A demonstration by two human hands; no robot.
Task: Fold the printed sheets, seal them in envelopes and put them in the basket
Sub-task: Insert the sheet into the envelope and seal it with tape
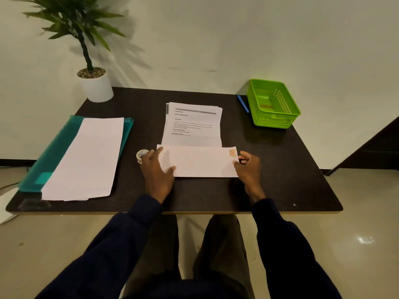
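Envelope [200, 161] flat on table [280, 169], just in front of printed sheets [194, 126] — left hand [156, 169] presses its left end, fingers straight; right hand [248, 167] curled at right edge, touching — can't tell if pinching.

matt paper envelope [200, 161], perforated plastic basket [273, 104], matt table [280, 169]

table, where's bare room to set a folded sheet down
Bare table right of the right hand, nearer than the basket; a gap between the folder and printed sheets; the near-edge strip. Crowded: centre, around envelope and tape roll.
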